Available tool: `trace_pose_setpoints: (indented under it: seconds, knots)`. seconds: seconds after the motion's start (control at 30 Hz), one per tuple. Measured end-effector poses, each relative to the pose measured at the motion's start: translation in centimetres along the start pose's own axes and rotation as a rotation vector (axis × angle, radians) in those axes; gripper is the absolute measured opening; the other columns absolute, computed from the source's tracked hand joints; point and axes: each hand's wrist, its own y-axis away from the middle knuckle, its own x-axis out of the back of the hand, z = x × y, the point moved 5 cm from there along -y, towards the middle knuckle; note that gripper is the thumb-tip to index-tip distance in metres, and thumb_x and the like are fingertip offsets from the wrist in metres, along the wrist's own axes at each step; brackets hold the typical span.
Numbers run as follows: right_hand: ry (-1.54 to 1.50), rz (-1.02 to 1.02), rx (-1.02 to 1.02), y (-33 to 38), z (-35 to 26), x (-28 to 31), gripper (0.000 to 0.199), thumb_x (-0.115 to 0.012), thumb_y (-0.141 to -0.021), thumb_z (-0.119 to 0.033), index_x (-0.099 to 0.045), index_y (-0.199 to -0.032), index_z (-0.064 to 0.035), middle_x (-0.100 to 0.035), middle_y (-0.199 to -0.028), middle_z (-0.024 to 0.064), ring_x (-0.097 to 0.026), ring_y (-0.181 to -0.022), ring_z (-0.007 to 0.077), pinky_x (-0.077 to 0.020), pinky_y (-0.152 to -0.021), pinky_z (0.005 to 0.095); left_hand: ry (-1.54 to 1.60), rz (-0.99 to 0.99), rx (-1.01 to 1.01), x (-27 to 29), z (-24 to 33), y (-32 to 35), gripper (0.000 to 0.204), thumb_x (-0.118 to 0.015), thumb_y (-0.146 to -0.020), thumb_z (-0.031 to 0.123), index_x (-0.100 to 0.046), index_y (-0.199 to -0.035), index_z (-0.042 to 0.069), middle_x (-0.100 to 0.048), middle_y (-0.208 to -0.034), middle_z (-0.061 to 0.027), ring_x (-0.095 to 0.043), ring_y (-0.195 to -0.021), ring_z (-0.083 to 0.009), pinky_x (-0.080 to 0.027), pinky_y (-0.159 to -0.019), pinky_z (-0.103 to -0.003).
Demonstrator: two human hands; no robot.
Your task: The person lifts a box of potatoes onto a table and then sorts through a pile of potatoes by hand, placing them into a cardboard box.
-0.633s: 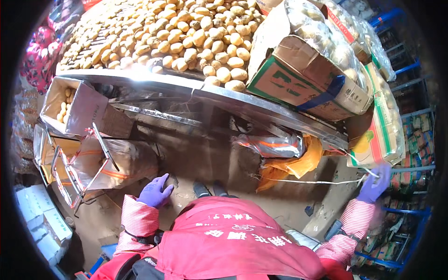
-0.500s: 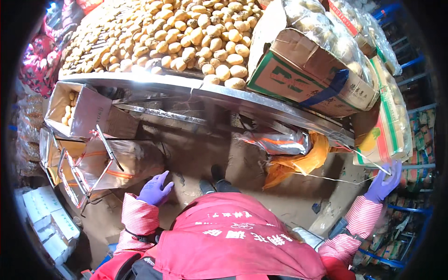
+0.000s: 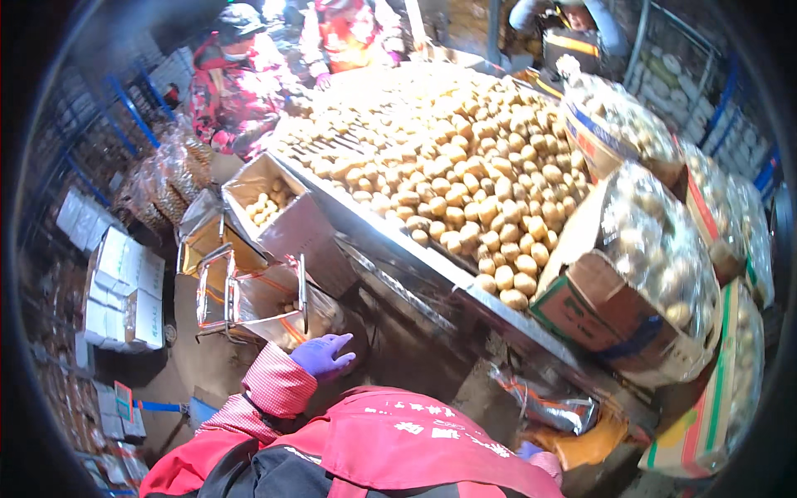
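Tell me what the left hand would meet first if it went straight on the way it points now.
The left hand points rightward and slightly up in the picture, so probably the metal bar under the potato-covered table; depth is unclear, so the table's edge might come first.

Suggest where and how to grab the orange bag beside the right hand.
I'd pinch a bunched fold in the middle of the orange bag, coming from above on the side nearest the right hand. It looks limp and crumpled, with no handle showing. The grey bundle lies along its far edge, so that side seems more awkward.
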Motion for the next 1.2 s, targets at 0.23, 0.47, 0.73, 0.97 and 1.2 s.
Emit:
trace_pose_setpoints:
  seconds: [0.23,0.47,0.73,0.97,1.2]
  knots:
    - [0.456,0.111,1.162,4.6,-40.0,3.8,0.027,-0.055,-0.095,-0.024,-0.063,-0.109,-0.003,-0.067,-0.098,0.0115,-0.063,-0.093,0.0183,-0.0502,-0.082,0.0307,0.081,0.022,0.071,0.5,-3.4,-0.7,0.064,-0.046,-0.092,0.054,-0.041,-0.141,0.014,-0.053,-0.132,-0.0194,-0.053,-0.119,-0.037,-0.042,-0.101,-0.044]
    - [0.252,0.844,1.367,16.2,-59.2,12.8,0.056,-0.07,-0.079,-0.04,-0.058,-0.119,-0.0015,-0.056,-0.124,0.0195,-0.049,-0.12,0.0395,-0.0369,-0.103,0.0465,0.098,0.298,-0.07,5.0,-7.1,-7.3,0.075,-0.056,-0.088,0.052,-0.036,-0.144,0.007,-0.033,-0.146,-0.0264,-0.036,-0.134,-0.0408,-0.031,-0.111,-0.043]
    - [0.62,1.091,0.986,12.1,-66.5,14.8,0.075,-0.071,-0.077,-0.046,-0.048,-0.134,-0.0046,-0.044,-0.139,0.0218,-0.036,-0.132,0.04,-0.0257,-0.11,0.052,0.001,0.59,-0.211,15.8,-9.5,-20.3,0.086,-0.062,-0.08,0.058,-0.034,-0.146,0.01,-0.028,-0.15,-0.0242,-0.029,-0.138,-0.0395,-0.023,-0.114,-0.047]
    - [0.887,1.043,0.652,5.8,-71.2,16.1,0.107,-0.066,-0.07,-0.065,-0.024,-0.149,-0.0063,-0.021,-0.154,0.0188,-0.014,-0.144,0.0368,-0.0068,-0.116,0.0517,-0.112,0.519,-0.273,20.4,-9.7,-32.4,0.1,-0.06,-0.071,0.073,-0.03,-0.148,0.018,-0.023,-0.153,-0.0193,-0.022,-0.141,-0.038,-0.016,-0.111,-0.056]
    - [0.956,0.872,0.291,2.5,-76.7,18.8,0.13,-0.059,-0.062,-0.082,-0.009,-0.152,-0.0021,-0.007,-0.157,0.0217,0.004,-0.146,0.0383,0.0086,-0.113,0.0572,-0.099,0.392,-0.222,19.9,-8.8,-35.5,0.098,-0.062,-0.071,0.069,-0.024,-0.151,0.027,-0.012,-0.157,-0.0156,-0.013,-0.143,-0.043,-0.012,-0.11,-0.065]
